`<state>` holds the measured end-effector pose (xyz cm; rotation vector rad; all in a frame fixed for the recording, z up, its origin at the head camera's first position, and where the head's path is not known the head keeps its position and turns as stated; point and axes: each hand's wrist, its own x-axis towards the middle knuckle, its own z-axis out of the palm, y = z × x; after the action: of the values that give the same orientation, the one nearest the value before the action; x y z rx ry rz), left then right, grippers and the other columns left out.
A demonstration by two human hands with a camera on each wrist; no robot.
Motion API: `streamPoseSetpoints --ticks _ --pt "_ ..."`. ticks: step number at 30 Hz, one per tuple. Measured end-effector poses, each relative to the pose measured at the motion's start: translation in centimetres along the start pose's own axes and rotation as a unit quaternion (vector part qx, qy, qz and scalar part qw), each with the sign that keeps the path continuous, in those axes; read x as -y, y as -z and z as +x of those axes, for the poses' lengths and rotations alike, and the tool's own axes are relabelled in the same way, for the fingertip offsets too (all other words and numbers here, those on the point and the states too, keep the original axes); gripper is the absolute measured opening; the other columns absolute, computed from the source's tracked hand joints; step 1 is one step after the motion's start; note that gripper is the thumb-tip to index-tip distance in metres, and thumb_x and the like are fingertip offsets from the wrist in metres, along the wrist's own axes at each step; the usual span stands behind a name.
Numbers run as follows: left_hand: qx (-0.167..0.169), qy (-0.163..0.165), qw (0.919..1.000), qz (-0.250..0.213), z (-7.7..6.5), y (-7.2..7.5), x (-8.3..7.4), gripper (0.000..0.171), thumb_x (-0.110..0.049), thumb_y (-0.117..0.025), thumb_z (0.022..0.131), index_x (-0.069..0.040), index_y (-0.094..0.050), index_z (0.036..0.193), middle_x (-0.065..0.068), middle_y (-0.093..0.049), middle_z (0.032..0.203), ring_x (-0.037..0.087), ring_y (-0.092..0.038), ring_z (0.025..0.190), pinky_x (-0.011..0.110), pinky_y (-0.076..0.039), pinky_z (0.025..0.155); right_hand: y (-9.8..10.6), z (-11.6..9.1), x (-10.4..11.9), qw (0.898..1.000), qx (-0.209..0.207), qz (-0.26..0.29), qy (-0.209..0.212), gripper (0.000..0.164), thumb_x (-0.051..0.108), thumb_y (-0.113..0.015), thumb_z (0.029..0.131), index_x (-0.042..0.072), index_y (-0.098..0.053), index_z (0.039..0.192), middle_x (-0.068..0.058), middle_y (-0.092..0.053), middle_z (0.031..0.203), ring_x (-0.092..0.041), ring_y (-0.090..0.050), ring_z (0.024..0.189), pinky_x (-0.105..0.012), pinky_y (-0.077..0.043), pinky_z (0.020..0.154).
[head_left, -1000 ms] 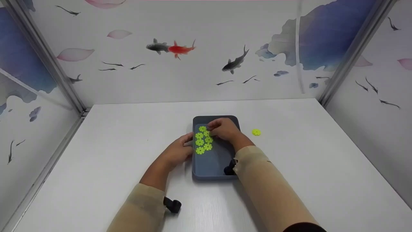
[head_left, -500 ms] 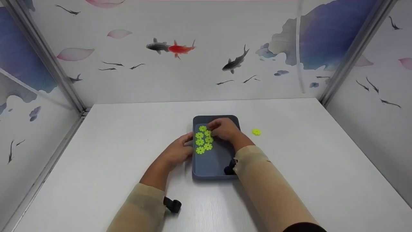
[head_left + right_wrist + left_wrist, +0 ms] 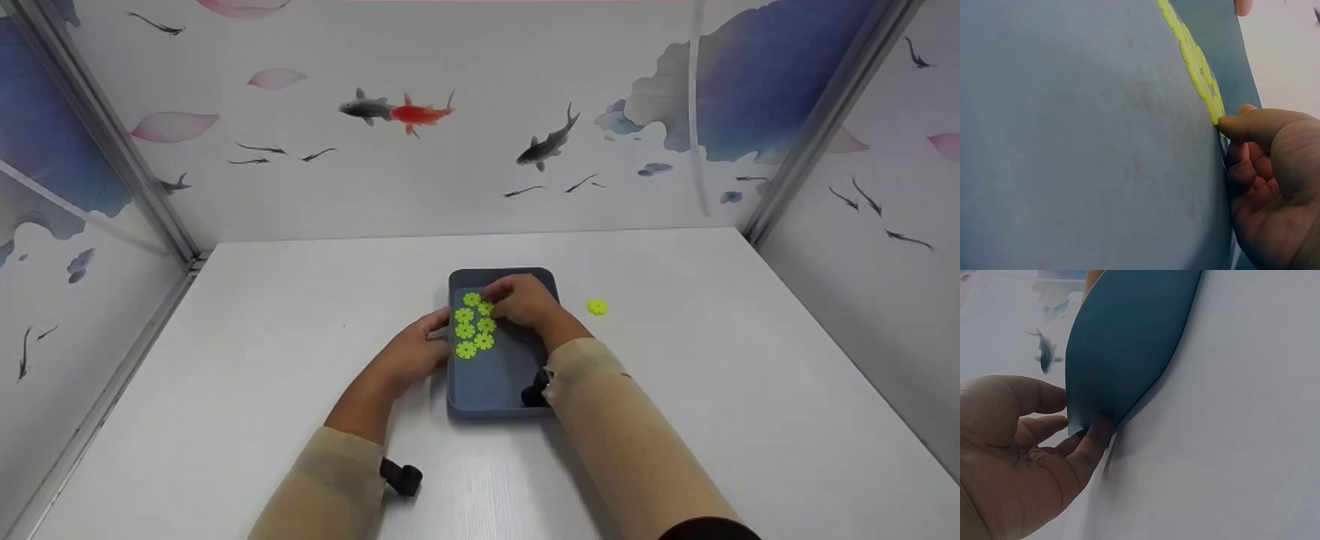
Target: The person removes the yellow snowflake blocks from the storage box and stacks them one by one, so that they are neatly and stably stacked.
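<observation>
A shallow grey-blue tray (image 3: 495, 384) stands on the white table, with several yellow notched plastic discs (image 3: 466, 350) lying flat in two columns along its left side. My right hand (image 3: 525, 301) reaches into the tray, thumb and fingertips pinching the edge of the upper right disc (image 3: 486, 308). In the right wrist view the thumb (image 3: 1235, 128) meets the end of the yellow row, other fingers curled under it. My left hand (image 3: 411, 351) rests fingertips against the tray's left outer wall; the left wrist view shows its fingers (image 3: 1095, 444) touching that wall (image 3: 1123, 332).
One more yellow disc (image 3: 597, 307) lies on the table (image 3: 675, 360) to the right of the tray. White panels (image 3: 480, 195) printed with fish close in the back and both sides. A black wrist camera (image 3: 534, 391) overlaps the tray's lower right corner.
The disc at my right fingertips has shifted slightly to the right within the tray. Both hands and the tray stay almost where they were.
</observation>
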<state>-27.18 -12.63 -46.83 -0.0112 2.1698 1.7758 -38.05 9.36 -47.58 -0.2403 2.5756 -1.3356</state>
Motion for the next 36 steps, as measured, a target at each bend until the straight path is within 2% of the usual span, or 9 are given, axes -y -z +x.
streamPoseSetpoints --ticks 9,17,23,32,36 --pt "-0.004 0.003 1.0000 0.001 0.17 0.07 0.11 0.078 -0.010 -0.063 0.098 -0.020 -0.033 0.170 0.004 -0.037 0.175 0.026 -0.055 0.150 0.046 -0.049 0.122 -0.01 -0.05 0.09 1.000 -0.005 -0.018 -0.007 0.038 0.008 -0.076 0.093 0.014 -0.077 0.131 -0.010 -0.073 0.128 -0.027 -0.066 0.116 -0.045 -0.056 0.108" --pt "-0.002 0.005 1.0000 0.005 0.17 0.05 0.02 0.079 -0.010 -0.063 0.098 -0.022 -0.033 0.170 0.003 -0.036 0.175 0.026 -0.054 0.150 0.046 -0.049 0.122 0.08 -0.06 0.14 0.999 -0.011 -0.034 -0.008 0.036 0.015 -0.080 0.093 0.015 -0.079 0.129 -0.009 -0.074 0.124 -0.025 -0.067 0.112 -0.043 -0.057 0.103" --pt "-0.005 0.001 0.9999 0.011 0.14 0.06 0.03 0.079 -0.010 -0.063 0.098 -0.020 -0.032 0.170 0.003 -0.037 0.175 0.026 -0.053 0.151 0.046 -0.049 0.122 0.05 -0.01 0.05 0.999 -0.016 -0.032 -0.007 0.029 0.021 -0.077 0.097 0.018 -0.080 0.126 -0.006 -0.076 0.124 -0.025 -0.069 0.112 -0.043 -0.058 0.102" --pt "-0.006 0.003 1.0000 0.006 0.02 -0.01 -0.06 0.079 -0.008 -0.062 0.098 -0.020 -0.032 0.170 0.004 -0.036 0.175 0.029 -0.050 0.154 0.047 -0.048 0.123 0.11 0.28 -0.17 0.999 -0.028 0.006 0.015 0.028 0.026 -0.070 0.103 0.015 -0.078 0.128 -0.007 -0.076 0.125 -0.021 -0.070 0.102 -0.036 -0.060 0.089" --pt "-0.010 0.003 0.9999 0.012 0.16 -0.01 0.04 0.079 -0.009 -0.061 0.097 -0.020 -0.033 0.170 0.004 -0.038 0.175 0.028 -0.051 0.152 0.047 -0.049 0.122 0.12 0.38 0.05 0.998 -0.048 0.044 0.024 0.028 0.028 -0.071 0.102 0.016 -0.078 0.127 -0.007 -0.076 0.121 -0.021 -0.070 0.093 -0.032 -0.059 0.077"
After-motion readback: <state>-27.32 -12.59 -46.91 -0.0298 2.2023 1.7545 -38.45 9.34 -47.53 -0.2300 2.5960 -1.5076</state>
